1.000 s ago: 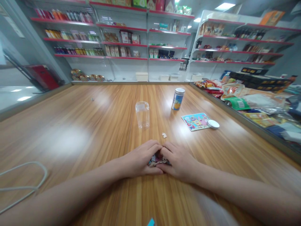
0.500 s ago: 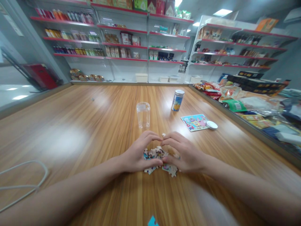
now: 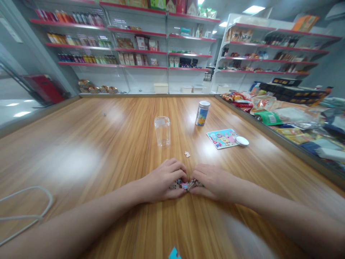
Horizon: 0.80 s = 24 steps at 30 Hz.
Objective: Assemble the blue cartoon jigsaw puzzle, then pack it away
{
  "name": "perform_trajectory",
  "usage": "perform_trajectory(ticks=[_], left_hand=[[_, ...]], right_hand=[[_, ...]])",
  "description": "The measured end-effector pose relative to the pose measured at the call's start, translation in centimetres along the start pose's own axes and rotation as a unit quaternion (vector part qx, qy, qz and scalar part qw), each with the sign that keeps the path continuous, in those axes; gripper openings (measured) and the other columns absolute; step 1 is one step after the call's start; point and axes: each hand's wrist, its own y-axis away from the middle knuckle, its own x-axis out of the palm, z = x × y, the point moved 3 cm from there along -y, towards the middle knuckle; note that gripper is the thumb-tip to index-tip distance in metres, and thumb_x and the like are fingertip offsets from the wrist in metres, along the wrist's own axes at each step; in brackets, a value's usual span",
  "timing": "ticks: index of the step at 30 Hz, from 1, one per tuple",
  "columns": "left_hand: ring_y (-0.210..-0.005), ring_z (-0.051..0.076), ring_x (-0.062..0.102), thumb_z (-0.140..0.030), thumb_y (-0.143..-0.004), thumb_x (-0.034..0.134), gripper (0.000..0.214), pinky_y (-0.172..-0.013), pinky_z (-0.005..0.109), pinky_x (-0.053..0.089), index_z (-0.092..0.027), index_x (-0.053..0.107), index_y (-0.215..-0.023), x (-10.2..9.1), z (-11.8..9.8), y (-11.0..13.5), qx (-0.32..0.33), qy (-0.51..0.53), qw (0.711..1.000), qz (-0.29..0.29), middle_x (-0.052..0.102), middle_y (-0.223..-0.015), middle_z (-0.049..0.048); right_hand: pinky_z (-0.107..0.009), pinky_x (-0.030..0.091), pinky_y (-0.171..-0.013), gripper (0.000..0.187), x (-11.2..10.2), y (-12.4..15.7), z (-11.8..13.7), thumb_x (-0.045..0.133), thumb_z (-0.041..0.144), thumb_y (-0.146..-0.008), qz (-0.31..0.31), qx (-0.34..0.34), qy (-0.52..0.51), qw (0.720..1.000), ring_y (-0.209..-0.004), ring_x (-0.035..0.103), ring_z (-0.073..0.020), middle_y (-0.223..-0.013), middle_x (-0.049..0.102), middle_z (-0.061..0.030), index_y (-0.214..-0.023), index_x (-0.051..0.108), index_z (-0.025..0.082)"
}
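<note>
My left hand [image 3: 168, 181] and my right hand [image 3: 211, 181] face each other low over the wooden table, fingers curled round a heap of small jigsaw puzzle pieces [image 3: 185, 185]. Each hand is closed on part of the heap, and most pieces are hidden under the fingers. One loose puzzle piece [image 3: 187, 154] lies just beyond the fingertips. Farther off stands an open clear plastic jar [image 3: 162, 133], upright. At the near edge of the view, a blue puzzle piece [image 3: 174, 253] shows in part.
A lidded can with a blue label [image 3: 202, 114] stands at the back right. Nearer lie a colourful cartoon picture card [image 3: 222, 138] and a white round lid [image 3: 242, 141] on its corner. A pale cable [image 3: 44, 212] loops at left. Packaged goods [image 3: 285, 111] crowd the right side.
Both hands have drawn in toward me and closed tighter on the puzzle pieces, pulling the spread heap together. The single piece beyond them now lies clear of the fingers.
</note>
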Motion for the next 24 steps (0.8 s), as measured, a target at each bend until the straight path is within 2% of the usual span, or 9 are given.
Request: perform_trajectory(ticks=[4, 7, 10, 12, 16, 18, 20, 22, 24], left_hand=[[-0.089, 0.020, 0.059, -0.026, -0.097, 0.052, 0.016, -0.082, 0.034, 0.048, -0.016, 0.065, -0.098, 0.3, 0.1, -0.2, 0.025, -0.020, 0.999, -0.026, 0.067, -0.096, 0.0100], [-0.086, 0.018, 0.059, -0.027, -0.098, 0.051, 0.019, -0.079, 0.031, 0.047, -0.016, 0.066, -0.093, 0.2, 0.9, -0.1, -0.039, 0.090, 0.994, -0.049, 0.066, -0.091, 0.0081], [-0.079, 0.015, 0.057, -0.033, -0.098, 0.054, 0.023, -0.073, 0.027, 0.045, -0.015, 0.066, -0.090, -0.2, 2.0, 0.2, -0.120, 0.193, 0.971, -0.080, 0.063, -0.086, 0.0048], [-0.074, 0.014, 0.054, -0.036, -0.099, 0.053, 0.026, -0.068, 0.025, 0.043, -0.014, 0.065, -0.091, -0.5, 2.4, 0.3, -0.145, 0.225, 0.959, -0.094, 0.061, -0.080, 0.0028], [-0.065, 0.012, 0.052, -0.040, -0.098, 0.054, 0.032, -0.059, 0.023, 0.042, -0.012, 0.063, -0.088, -1.1, 3.0, 0.4, -0.171, 0.327, 0.924, -0.096, 0.058, -0.073, 0.0014], [-0.069, 0.013, 0.056, -0.039, -0.093, 0.058, 0.028, -0.063, 0.024, 0.046, -0.012, 0.062, -0.088, -1.4, 3.3, 0.5, -0.172, 0.372, 0.906, -0.104, 0.061, -0.077, 0.0036], [-0.075, 0.015, 0.060, -0.033, -0.087, 0.062, 0.022, -0.069, 0.027, 0.049, -0.012, 0.062, -0.092, -1.5, 3.6, 0.6, -0.172, 0.405, 0.889, -0.127, 0.063, -0.083, 0.0050], [-0.076, 0.015, 0.060, -0.025, -0.082, 0.061, 0.018, -0.070, 0.027, 0.049, -0.013, 0.061, -0.096, -1.5, 4.0, 0.6, -0.177, 0.425, 0.875, -0.151, 0.063, -0.083, 0.0044], [-0.075, 0.014, 0.060, -0.018, -0.080, 0.058, 0.016, -0.069, 0.027, 0.049, -0.013, 0.062, -0.095, -1.4, 4.2, 0.6, -0.185, 0.434, 0.866, -0.163, 0.063, -0.083, 0.0039]], right_hand=[[-0.029, 0.036, -0.056, 0.020, 0.3, -0.2, 0.1, 0.054, 0.026, -0.095, -0.097, -0.089, 0.056, 0.990, -0.060, 0.055, -0.0152, -0.070, 0.062, -0.0026, -0.078, 0.059, 0.018], [-0.028, 0.035, -0.054, 0.024, 0.3, -0.6, 0.0, 0.050, 0.022, -0.097, -0.140, -0.087, 0.044, 0.985, -0.058, 0.053, -0.0140, -0.065, 0.060, -0.0009, -0.074, 0.057, 0.019], [-0.027, 0.041, -0.058, 0.015, 0.0, -0.9, -0.1, 0.052, 0.022, -0.097, -0.168, -0.034, -0.007, 0.985, -0.063, 0.057, -0.0148, -0.070, 0.063, -0.0017, -0.085, 0.061, 0.018], [-0.029, 0.047, -0.065, 0.011, -0.2, -1.0, 0.2, 0.053, 0.022, -0.097, -0.189, -0.009, -0.035, 0.981, -0.073, 0.060, -0.0168, -0.080, 0.066, -0.0043, -0.098, 0.062, 0.016], [-0.041, 0.052, -0.087, 0.025, -0.1, -1.2, 1.7, 0.054, 0.019, -0.096, -0.216, 0.019, -0.040, 0.975, -0.101, 0.058, -0.0241, -0.107, 0.064, -0.0118, -0.120, 0.058, 0.016], [-0.046, 0.051, -0.093, 0.032, 0.3, -1.4, 2.6, 0.056, 0.025, -0.096, -0.200, 0.026, -0.035, 0.979, -0.108, 0.055, -0.0268, -0.115, 0.061, -0.0138, -0.126, 0.056, 0.016], [-0.050, 0.049, -0.097, 0.040, 0.8, -1.6, 3.4, 0.059, 0.035, -0.095, -0.154, 0.020, -0.032, 0.987, -0.118, 0.052, -0.0299, -0.129, 0.056, -0.0154, -0.132, 0.055, 0.020], [-0.054, 0.046, -0.100, 0.044, 1.1, -1.9, 3.8, 0.060, 0.042, -0.095, -0.103, 0.008, -0.027, 0.994, -0.126, 0.048, -0.0321, -0.140, 0.050, -0.0148, -0.137, 0.054, 0.028], [-0.055, 0.045, -0.101, 0.041, 1.2, -2.0, 3.9, 0.058, 0.044, -0.096, -0.065, 0.001, -0.030, 0.997, -0.127, 0.047, -0.0316, -0.140, 0.051, -0.0134, -0.136, 0.056, 0.032]])
